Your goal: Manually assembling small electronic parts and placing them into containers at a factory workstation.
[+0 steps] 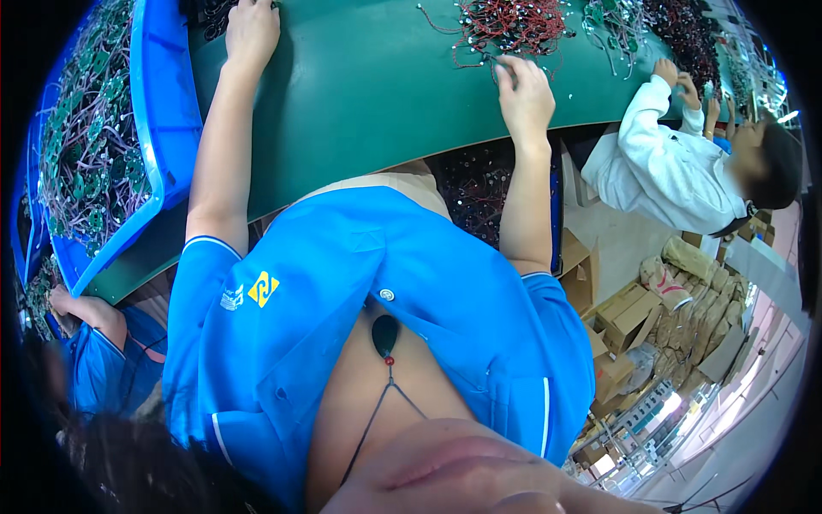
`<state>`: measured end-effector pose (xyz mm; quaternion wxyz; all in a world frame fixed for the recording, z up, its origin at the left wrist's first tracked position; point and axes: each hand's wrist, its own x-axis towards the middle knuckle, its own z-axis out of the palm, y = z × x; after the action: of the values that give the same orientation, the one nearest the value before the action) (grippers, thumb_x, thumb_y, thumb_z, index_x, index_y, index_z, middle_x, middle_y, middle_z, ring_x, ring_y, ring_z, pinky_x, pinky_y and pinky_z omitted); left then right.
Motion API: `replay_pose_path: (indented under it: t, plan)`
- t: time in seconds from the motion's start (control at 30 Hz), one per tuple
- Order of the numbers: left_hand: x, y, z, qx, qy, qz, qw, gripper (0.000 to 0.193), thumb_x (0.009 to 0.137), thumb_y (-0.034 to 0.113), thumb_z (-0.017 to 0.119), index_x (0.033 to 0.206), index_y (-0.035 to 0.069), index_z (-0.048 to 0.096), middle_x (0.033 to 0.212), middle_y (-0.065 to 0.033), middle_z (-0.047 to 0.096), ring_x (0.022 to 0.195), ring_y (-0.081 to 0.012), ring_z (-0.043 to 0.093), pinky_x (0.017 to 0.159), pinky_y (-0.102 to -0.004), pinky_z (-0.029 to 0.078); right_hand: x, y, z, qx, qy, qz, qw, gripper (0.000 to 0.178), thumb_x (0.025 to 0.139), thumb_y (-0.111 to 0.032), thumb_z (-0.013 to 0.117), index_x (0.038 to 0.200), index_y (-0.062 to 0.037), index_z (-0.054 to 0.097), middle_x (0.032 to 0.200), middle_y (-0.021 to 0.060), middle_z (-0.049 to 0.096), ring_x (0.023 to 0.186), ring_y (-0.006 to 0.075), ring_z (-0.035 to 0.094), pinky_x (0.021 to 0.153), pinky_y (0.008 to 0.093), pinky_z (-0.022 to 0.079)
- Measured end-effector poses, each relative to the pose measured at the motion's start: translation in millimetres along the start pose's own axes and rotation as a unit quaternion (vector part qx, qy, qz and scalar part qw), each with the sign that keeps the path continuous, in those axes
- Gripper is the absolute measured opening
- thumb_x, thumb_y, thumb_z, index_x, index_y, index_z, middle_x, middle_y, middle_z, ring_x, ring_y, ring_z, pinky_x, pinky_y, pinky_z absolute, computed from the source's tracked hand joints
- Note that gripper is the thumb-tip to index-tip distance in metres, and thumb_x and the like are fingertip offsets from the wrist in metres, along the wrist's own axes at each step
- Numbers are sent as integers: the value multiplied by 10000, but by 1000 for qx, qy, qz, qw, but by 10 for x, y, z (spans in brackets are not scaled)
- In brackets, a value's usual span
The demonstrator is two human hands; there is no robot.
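My left hand (254, 32) reaches to the top edge, beside a dark heap of small parts (210, 15). Its fingers are curled together, and whatever they hold is partly cut off by the edge. My right hand (526, 98) is over the green table (360, 94), just in front of a tangled pile of red wires (512, 24) with small white and black ends. Its thumb and forefinger close around a dark wire end (489, 58) at the near side of this pile.
Blue bins (167, 94) at left hold green circuit boards with wires (90, 137). More wire piles (618, 26) lie along the far right table. A co-worker in a pale jacket (668, 167) sits at right, another in blue (111, 343) at lower left. Cardboard boxes (629, 317) stand behind.
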<state>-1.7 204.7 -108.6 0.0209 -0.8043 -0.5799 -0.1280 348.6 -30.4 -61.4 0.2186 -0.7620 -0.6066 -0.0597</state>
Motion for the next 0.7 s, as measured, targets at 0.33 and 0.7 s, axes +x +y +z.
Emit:
replay_pose_path:
  t: [0.33, 0.7]
  plan:
    - [-445, 83, -42, -129, 199, 25, 971, 350, 735, 89, 736, 1075, 128, 667, 922, -127, 570, 792, -268, 552, 700, -345, 466, 80, -280, 345, -82, 69, 15, 994, 204, 747, -305, 700, 866, -142, 664, 944, 70, 595, 911, 260, 549, 780, 389, 445]
    - [-961, 655, -479, -183, 119, 162, 962, 248, 845, 54, 618, 1088, 89, 653, 1004, -102, 639, 826, -212, 584, 756, -325, 471, -516, -1336, 387, 329, -32, -3, 944, 199, 774, -188, 697, 898, -100, 569, 783, 49, 619, 753, 206, 597, 703, 337, 458]
